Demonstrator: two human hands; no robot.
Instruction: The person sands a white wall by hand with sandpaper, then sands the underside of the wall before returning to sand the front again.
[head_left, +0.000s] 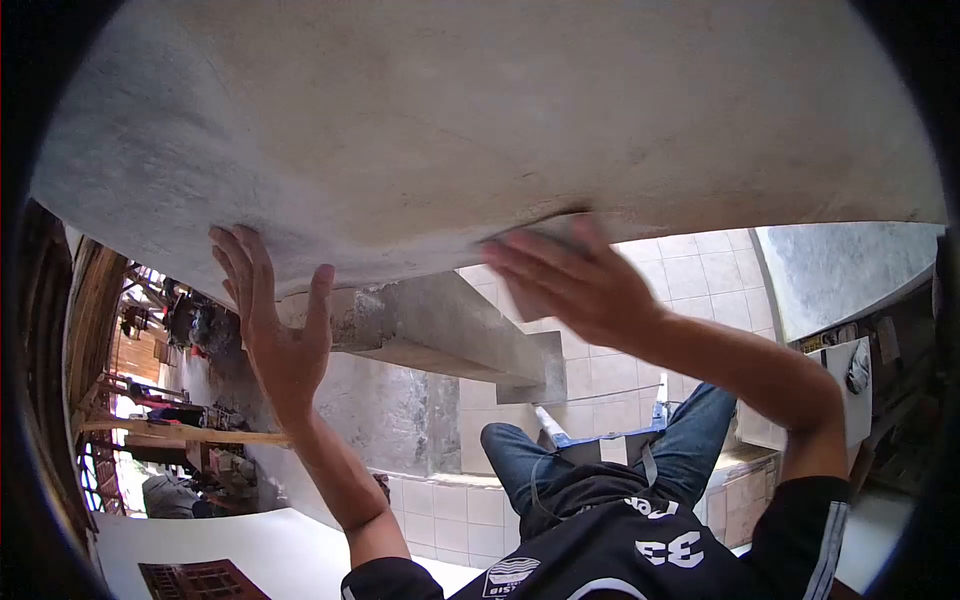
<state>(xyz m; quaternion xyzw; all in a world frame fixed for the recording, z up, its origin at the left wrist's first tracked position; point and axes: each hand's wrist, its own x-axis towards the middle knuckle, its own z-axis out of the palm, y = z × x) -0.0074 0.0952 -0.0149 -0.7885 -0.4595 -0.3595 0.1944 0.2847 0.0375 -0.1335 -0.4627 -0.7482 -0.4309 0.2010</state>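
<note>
My left hand [275, 310] is raised with its fingers spread, fingertips resting against the grey plastered surface [430, 130] overhead. Farther right, my right hand [590, 285] presses a grey-brown sheet of sandpaper [527, 298] flat to the lower edge of that same surface. The sheet's lower part hangs out below the fingers, and its upper edge shows dark against the plaster. Smears of lighter and browner grey mark the plaster around both hands.
Below runs a grey concrete beam [450, 330] ending at a post. White floor tiles [610, 385] lie far beneath. A blue-topped ladder [605, 437] is between my legs. A wooden pole [190, 432] and cluttered goods are at left; a white panel [850, 390] stands at right.
</note>
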